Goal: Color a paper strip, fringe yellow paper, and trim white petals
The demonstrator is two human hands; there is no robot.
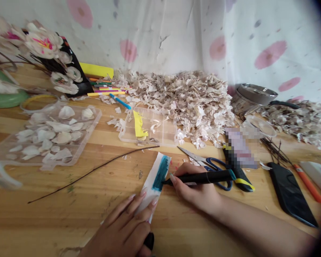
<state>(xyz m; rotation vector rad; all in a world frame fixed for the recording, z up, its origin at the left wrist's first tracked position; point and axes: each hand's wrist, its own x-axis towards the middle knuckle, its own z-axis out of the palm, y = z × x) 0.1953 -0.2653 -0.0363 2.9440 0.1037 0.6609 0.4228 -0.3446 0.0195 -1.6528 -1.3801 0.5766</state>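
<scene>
In the head view, the paper strip (149, 192) lies on the surface (53, 217) just left of the right hand (199, 195), its long axis running away from the person and leaning rightward at the far end. The right grip is closed round a black marker (216, 176), held roughly crosswise to the strip, its tip at the right edge of the teal patch (161, 173), near that patch's lower end. The left hand (127, 223) is nearer, fingertips touching the strip's near part; whether it grasps the black piece (149, 241) by its thumb, I cannot tell.
</scene>
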